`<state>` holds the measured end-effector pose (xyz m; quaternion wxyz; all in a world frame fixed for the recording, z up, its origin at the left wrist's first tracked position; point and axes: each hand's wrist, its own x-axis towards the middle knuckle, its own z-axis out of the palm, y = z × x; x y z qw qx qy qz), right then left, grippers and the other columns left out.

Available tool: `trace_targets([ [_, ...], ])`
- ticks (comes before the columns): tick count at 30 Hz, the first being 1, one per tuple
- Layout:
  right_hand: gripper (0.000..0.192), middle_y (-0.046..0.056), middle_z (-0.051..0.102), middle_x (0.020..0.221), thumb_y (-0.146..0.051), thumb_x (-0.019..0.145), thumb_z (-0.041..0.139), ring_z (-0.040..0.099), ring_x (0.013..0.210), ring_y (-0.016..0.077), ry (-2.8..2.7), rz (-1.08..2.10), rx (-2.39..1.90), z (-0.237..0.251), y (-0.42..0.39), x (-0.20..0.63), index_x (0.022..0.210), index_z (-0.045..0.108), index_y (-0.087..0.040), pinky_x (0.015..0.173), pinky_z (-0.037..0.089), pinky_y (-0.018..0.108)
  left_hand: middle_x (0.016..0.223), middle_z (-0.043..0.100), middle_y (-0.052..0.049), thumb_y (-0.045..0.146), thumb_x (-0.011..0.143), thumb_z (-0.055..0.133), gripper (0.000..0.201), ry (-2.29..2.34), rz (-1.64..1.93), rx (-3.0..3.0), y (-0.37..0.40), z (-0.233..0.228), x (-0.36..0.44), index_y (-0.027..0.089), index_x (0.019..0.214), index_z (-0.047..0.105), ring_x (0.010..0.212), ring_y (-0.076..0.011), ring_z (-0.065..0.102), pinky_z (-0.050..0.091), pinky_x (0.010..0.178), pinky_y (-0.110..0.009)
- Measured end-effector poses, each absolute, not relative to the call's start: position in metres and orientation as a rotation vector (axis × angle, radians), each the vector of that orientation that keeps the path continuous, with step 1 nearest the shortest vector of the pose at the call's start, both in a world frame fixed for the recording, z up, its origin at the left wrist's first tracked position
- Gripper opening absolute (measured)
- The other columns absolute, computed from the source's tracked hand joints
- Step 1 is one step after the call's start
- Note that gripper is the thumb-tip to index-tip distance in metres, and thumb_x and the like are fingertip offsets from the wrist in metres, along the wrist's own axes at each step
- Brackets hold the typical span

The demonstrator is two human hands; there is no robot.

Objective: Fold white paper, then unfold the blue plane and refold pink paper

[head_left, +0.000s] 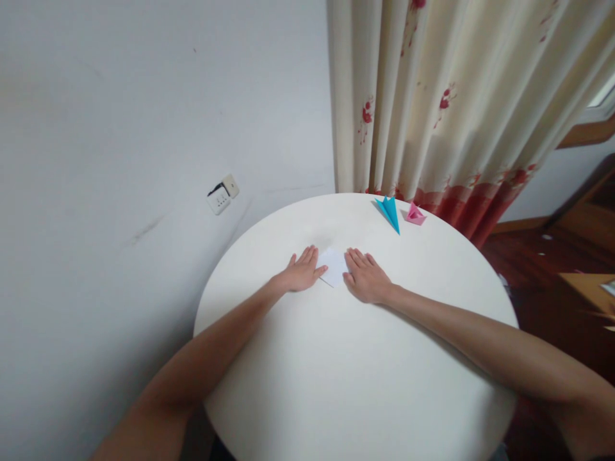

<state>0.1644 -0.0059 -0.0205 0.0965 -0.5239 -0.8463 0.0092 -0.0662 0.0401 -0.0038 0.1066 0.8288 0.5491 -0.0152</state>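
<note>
Round white table (336, 384): left hand (300, 272) and right hand (366, 278) press flat, spread, on white paper (332, 266); uneven pressure could skew it.

White paper (333, 265) partly covered at both side edges by left hand (302, 272) and right hand (366, 279); full outline not visible. Both upper arms cut off at near frame edge. Wooden furniture (589, 285) far right cropped and blurred. Wall socket (221, 195) details too small to read.
</note>
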Motion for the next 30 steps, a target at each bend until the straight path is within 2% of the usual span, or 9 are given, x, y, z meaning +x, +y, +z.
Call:
trace_targets([
  [3,0.065,0.017,0.02,0.159,-0.04,0.098,0.024,0.018,0.147,0.0283,-2.515,0.042,-1.547,-0.02,-0.004,0.165,0.151,0.023,-0.003,0.117,0.016,0.047,0.157,0.023,-0.019,0.047,0.099,0.018,0.064,1.778,0.146,2.356,0.052,0.001,-0.075,0.009,0.15,0.023,0.147,-0.029,0.02,0.022,0.115,-0.054],
  [6,0.065,0.017,0.02,0.159,-0.04,0.098,0.025,0.018,0.147,0.0286,-2.511,0.05,-1.526,-0.021,-0.003,0.166,0.151,0.024,-0.004,0.117,0.016,0.047,0.158,0.022,-0.015,0.031,0.101,0.009,0.056,1.772,0.364,2.458,0.053,0.007,-0.069,0.009,0.151,0.02,0.148,-0.0206,0.015,0.017,0.119,-0.046],
  [8,0.065,0.018,0.021,0.158,-0.04,0.098,0.025,0.018,0.147,0.0287,-2.51,0.046,-1.51,-0.022,-0.002,0.168,0.151,0.024,-0.003,0.117,0.016,0.047,0.158,0.028,-0.01,0.027,0.101,0.01,0.054,1.521,0.472,2.664,0.045,0.007,-0.057,0.013,0.151,0.024,0.148,-0.015,0.017,0.014,0.121,-0.039],
  [10,0.065,0.018,0.021,0.158,-0.04,0.098,0.024,0.018,0.147,0.0282,-2.521,0.048,-1.493,-0.022,0.0,0.17,0.151,0.024,-0.004,0.118,0.016,0.047,0.157,0.029,-0.007,0.03,0.102,0.012,0.053,1.288,0.38,2.791,0.034,0.004,-0.044,0.016,0.151,0.025,0.147,-0.0146,0.018,0.014,0.121,-0.039],
  [15,0.064,0.014,0.021,0.159,-0.042,0.099,0.019,0.017,0.147,0.0265,-2.527,0.059,-1.498,-0.024,0.005,0.177,0.152,0.022,-0.007,0.117,0.016,0.048,0.161,0.014,-0.007,0.046,0.102,0.015,0.06,1.161,0.083,2.826,0.014,-0.007,-0.032,0.016,0.154,0.016,0.149,-0.0209,0.01,0.013,0.119,-0.044],
  [19,0.06,0.016,0.025,0.158,-0.037,0.1,0.017,0.02,0.146,0.0281,-2.431,0.031,-1.624,-0.025,0.011,0.184,0.15,0.026,-0.005,0.116,0.019,0.051,0.162,0.011,-0.008,0.05,0.101,0.013,0.063,1.176,0.04,2.856,0.014,-0.008,-0.037,0.017,0.154,0.013,0.149,-0.0219,0.007,0.01,0.119,-0.045],
  [25,0.052,0.017,0.03,0.156,-0.026,0.098,0.025,0.025,0.144,0.0304,-2.269,0.024,-1.849,-0.022,0.027,0.207,0.147,0.033,-0.013,0.112,0.025,0.053,0.162,0.008,-0.006,0.05,0.101,0.014,0.06,1.165,-0.006,2.863,0.015,-0.006,-0.037,0.024,0.155,0.012,0.149,-0.0224,0.007,0.008,0.119,-0.046],
  [30,0.055,0.02,0.027,0.156,-0.019,0.097,0.021,0.02,0.146,0.0293,-2.091,-0.02,-1.868,-0.015,0.031,0.213,0.149,0.026,-0.003,0.114,0.023,0.051,0.162,0.009,-0.006,0.05,0.101,0.012,0.058,1.17,0.015,2.86,0.01,-0.002,-0.035,0.027,0.154,0.014,0.149,-0.023,0.007,0.009,0.119,-0.047],
])
